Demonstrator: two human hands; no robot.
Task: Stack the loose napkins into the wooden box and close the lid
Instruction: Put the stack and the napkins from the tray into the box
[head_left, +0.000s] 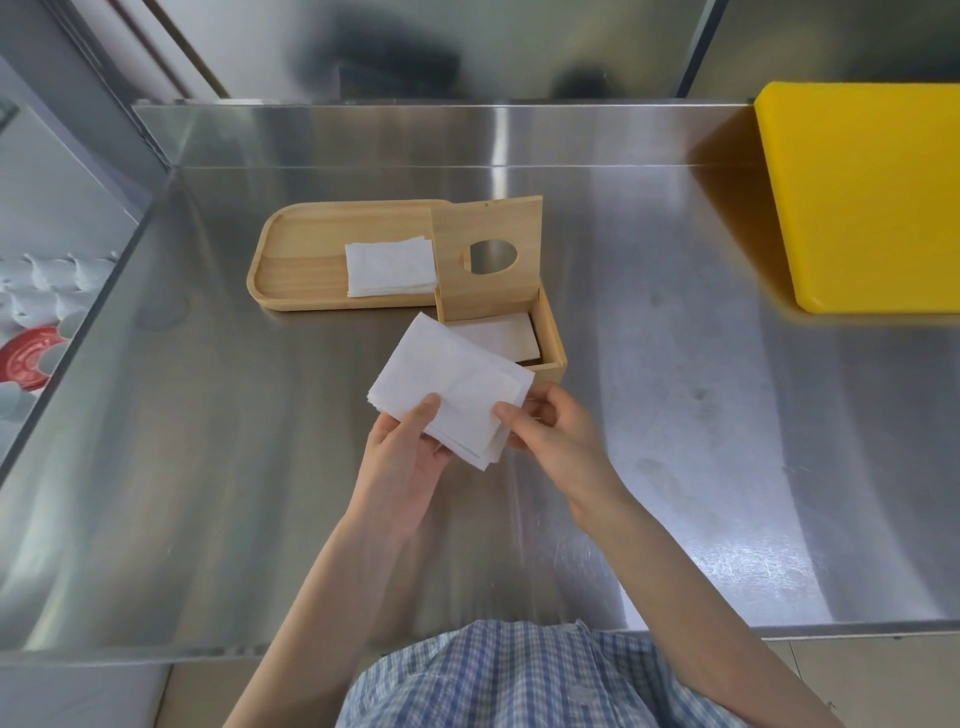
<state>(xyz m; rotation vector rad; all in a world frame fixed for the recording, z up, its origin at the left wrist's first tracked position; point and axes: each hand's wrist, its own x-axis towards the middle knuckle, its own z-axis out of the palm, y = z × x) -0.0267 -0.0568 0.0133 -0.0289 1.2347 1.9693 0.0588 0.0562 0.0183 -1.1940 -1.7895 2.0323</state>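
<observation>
At the far left, beyond the edge of the steel counter (208, 493), something red and round (28, 358) lies lower down among pale shapes, too blurred to name. On the counter sits a wooden tray (291, 270) with a small stack of white napkins (390, 266) at its right end. Just right of it stands the wooden box (550, 343), its lid (488, 260) raised upright with an oval hole showing; a few napkins seem to lie inside already. In front of the box, above the counter, the left hand (405, 457) pinches a bundle of napkins (457, 389) from below with its thumb on top, and the right hand (550, 436) grips the same bundle's right edge. A yellow cutting board (862, 197) lies far right.
</observation>
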